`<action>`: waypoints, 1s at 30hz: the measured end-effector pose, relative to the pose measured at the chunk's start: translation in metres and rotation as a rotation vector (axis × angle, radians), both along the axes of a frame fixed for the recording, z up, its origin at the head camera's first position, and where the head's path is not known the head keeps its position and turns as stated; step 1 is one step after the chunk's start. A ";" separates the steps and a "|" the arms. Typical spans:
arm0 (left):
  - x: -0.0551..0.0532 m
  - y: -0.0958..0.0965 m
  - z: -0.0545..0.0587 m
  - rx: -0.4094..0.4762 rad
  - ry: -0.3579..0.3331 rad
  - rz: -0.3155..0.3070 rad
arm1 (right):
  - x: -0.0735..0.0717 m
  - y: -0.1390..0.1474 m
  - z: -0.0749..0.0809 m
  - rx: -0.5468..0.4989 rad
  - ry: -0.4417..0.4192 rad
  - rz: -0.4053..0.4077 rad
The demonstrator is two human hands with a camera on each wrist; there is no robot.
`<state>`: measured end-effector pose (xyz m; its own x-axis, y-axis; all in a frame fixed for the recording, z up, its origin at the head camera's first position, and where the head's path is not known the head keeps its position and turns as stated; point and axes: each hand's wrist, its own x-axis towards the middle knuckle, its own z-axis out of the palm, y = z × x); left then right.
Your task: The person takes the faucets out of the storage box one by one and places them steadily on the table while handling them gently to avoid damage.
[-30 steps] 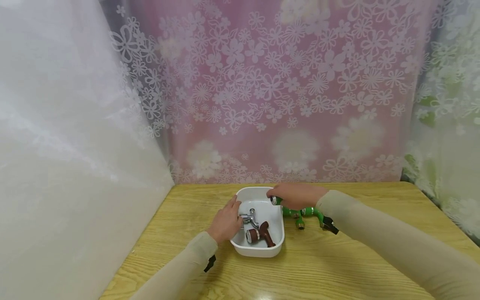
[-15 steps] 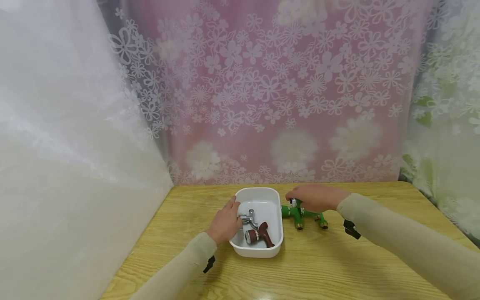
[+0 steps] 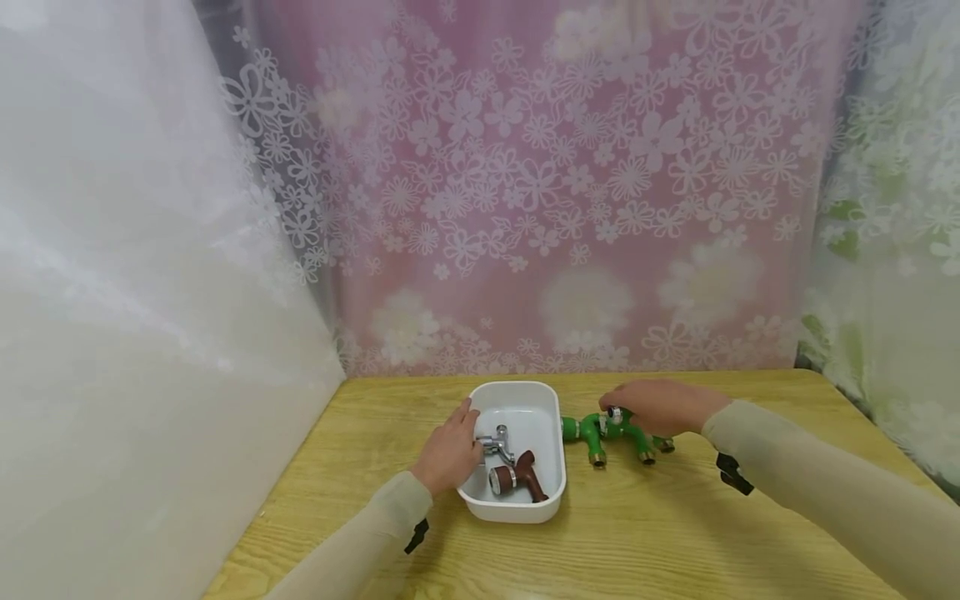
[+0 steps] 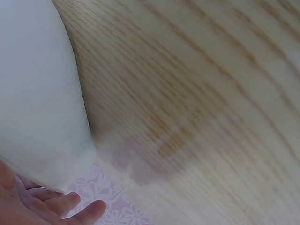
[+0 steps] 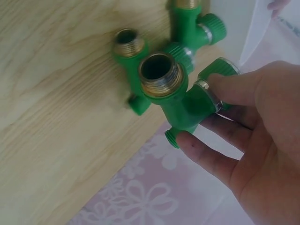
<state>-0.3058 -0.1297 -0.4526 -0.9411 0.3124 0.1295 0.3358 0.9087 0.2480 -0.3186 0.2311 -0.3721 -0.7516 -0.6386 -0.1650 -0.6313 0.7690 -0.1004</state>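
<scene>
My right hand (image 3: 663, 406) holds a green tap (image 5: 178, 110) with a brass threaded end; in the right wrist view, thumb and fingers pinch its knob end and body. Close below it are two more green taps, one tap (image 3: 595, 437) beside the white tub and another tap (image 3: 663, 444) to the right, partly hidden by the hand. My left hand (image 3: 448, 450) rests on the left rim of the white tub (image 3: 513, 510), fingers loosely extended over the edge. Inside the tub lie a silver tap (image 3: 501, 444) and a brown tap (image 3: 525, 477). The left hand partly covers the silver one.
The wooden table (image 3: 637, 533) carries everything. A pink flowered curtain (image 3: 540, 250) hangs behind its back edge. White sheeting (image 3: 150, 333) stands along the left, and a pale green-patterned curtain (image 3: 892, 292) along the right.
My right hand has moved right with the green tap, from the tub's right rim to above the other green taps, and lowered slightly. The left hand stays on the tub.
</scene>
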 end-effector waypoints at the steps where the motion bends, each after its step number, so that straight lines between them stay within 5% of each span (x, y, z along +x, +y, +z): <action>1: 0.000 0.000 0.000 0.003 0.001 -0.001 | 0.000 0.002 -0.002 0.002 0.004 -0.001; 16: 0.000 -0.004 0.003 0.003 -0.023 0.016 | -0.005 0.035 -0.015 -0.018 0.000 -0.042; 30: 0.001 0.000 0.000 0.015 -0.017 0.005 | -0.004 0.054 -0.044 -0.032 0.011 -0.105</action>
